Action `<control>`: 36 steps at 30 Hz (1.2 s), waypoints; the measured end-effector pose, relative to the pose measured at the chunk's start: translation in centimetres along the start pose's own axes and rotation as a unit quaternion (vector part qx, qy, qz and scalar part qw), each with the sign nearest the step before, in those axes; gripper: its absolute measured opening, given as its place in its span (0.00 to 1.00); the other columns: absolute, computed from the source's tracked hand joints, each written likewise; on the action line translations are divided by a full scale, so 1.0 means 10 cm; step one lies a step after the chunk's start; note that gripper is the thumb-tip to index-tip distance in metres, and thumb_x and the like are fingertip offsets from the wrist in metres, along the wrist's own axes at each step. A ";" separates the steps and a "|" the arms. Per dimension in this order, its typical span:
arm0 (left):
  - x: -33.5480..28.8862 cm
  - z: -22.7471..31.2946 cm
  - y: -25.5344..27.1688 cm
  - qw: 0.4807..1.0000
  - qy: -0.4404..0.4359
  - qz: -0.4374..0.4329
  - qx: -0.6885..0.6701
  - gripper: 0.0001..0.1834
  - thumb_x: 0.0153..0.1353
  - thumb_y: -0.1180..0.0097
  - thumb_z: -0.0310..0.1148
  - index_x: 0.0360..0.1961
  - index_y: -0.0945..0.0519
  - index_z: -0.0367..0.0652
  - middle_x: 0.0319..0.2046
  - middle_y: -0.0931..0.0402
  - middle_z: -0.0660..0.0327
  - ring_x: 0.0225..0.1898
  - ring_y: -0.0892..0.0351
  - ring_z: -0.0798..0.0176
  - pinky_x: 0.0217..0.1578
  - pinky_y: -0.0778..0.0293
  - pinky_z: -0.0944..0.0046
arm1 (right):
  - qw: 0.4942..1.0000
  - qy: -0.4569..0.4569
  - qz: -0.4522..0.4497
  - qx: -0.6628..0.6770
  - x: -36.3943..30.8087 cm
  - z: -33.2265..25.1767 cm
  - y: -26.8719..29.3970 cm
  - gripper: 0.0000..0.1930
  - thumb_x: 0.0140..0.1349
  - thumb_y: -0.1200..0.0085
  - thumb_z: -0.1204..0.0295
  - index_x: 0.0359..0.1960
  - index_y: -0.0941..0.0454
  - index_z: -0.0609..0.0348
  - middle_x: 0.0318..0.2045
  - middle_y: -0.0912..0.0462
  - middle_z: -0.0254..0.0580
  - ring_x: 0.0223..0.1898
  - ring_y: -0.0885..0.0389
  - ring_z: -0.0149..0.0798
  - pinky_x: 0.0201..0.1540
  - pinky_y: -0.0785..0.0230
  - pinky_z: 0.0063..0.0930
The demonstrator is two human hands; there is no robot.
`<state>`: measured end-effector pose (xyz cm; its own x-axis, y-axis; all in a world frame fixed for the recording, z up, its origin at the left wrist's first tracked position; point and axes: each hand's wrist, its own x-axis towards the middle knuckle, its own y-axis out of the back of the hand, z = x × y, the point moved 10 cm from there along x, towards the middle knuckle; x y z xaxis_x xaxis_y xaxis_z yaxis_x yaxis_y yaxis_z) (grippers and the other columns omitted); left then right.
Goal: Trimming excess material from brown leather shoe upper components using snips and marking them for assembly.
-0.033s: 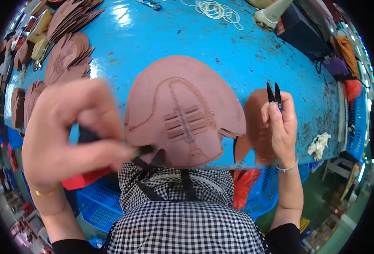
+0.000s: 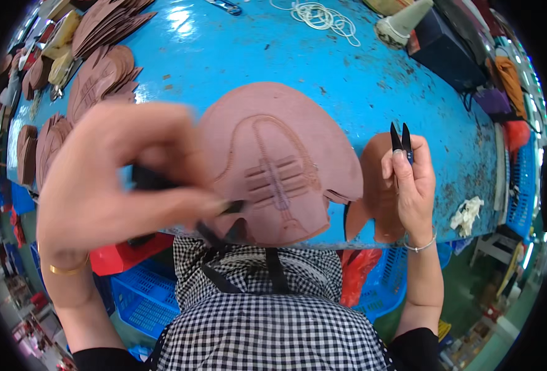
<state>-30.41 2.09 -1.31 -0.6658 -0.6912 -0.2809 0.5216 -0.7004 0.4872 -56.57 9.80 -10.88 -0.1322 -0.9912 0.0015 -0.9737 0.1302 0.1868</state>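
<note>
A large rounded brownish-pink panel (image 2: 267, 99), looking like leather, lies at the table's near edge, with a curved stitched line and several raised bars on its face. Over its left side my left hand (image 2: 112, 179) is blurred, thumb and fingers pinched on a black strip (image 2: 233, 207). Part of that strip shows inside the curl of the hand; its full shape is hidden. My right hand (image 2: 413, 185) holds black thread snips (image 2: 401, 139), blades pointing away and slightly apart. Beneath this hand lies a second, browner panel (image 2: 372, 167), partly covered.
Stacks of similar cut panels (image 2: 103, 74) line the table's left side. Far off lie a coil of white cord (image 2: 323, 18), a pale cone (image 2: 403, 25) and a dark box (image 2: 447, 55). A crumpled white scrap (image 2: 466, 215) is at right. Blue baskets (image 2: 143, 300) stand below the edge.
My left hand has shifted a little to the right and up with the black strip. The large panel sits slightly farther right. My right hand and the snips have barely moved.
</note>
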 end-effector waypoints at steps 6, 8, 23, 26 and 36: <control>0.48 -0.10 -0.56 0.983 -0.063 -0.158 0.063 0.07 0.48 0.35 0.26 0.28 0.19 0.37 0.22 0.18 0.60 0.25 0.18 0.65 0.30 0.25 0.70 | 1.000 -0.018 -0.011 0.018 0.12 0.00 -0.17 0.07 0.73 0.58 0.69 0.44 0.33 0.58 0.25 0.28 0.30 0.24 0.36 0.19 0.27 0.41 0.14; 0.53 -0.11 -0.65 0.977 -0.090 -0.171 0.088 0.04 0.47 0.38 0.27 0.25 0.18 0.39 0.21 0.19 0.58 0.23 0.19 0.61 0.29 0.26 0.68 | 0.999 -0.029 -0.012 0.019 0.13 0.03 -0.16 0.07 0.73 0.58 0.69 0.44 0.33 0.58 0.25 0.28 0.30 0.24 0.36 0.19 0.27 0.41 0.13; 0.64 -0.04 -0.79 0.932 -0.204 -0.164 0.252 0.06 0.45 0.37 0.31 0.25 0.19 0.43 0.20 0.23 0.57 0.28 0.22 0.51 0.30 0.27 0.57 | 0.852 0.316 -0.259 -0.328 0.01 -0.79 -1.06 0.07 0.43 0.42 0.73 0.23 0.29 0.52 0.19 0.32 0.33 0.19 0.31 0.36 0.19 0.37 0.30; 0.63 -0.06 -0.82 0.936 -0.227 -0.143 0.231 0.08 0.45 0.36 0.33 0.23 0.22 0.42 0.20 0.23 0.57 0.29 0.22 0.50 0.29 0.28 0.56 | 0.811 0.347 -0.262 -0.392 -0.03 -0.82 -1.15 0.06 0.43 0.44 0.73 0.23 0.30 0.50 0.17 0.36 0.33 0.19 0.30 0.33 0.17 0.38 0.29; 0.51 -0.02 -0.57 0.952 -0.217 -0.067 0.204 0.09 0.42 0.34 0.33 0.21 0.23 0.43 0.15 0.28 0.57 0.23 0.24 0.51 0.24 0.30 0.55 | 0.801 0.325 -0.323 -0.385 0.04 -0.78 -1.20 0.07 0.46 0.45 0.74 0.25 0.31 0.51 0.18 0.35 0.34 0.21 0.29 0.35 0.19 0.37 0.30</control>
<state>-36.67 2.56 -5.67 -0.9160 -0.3994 -0.0378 0.2247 -0.5887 0.7765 -43.45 7.63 -5.50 0.7204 -0.6822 0.1246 -0.3640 -0.2191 0.9053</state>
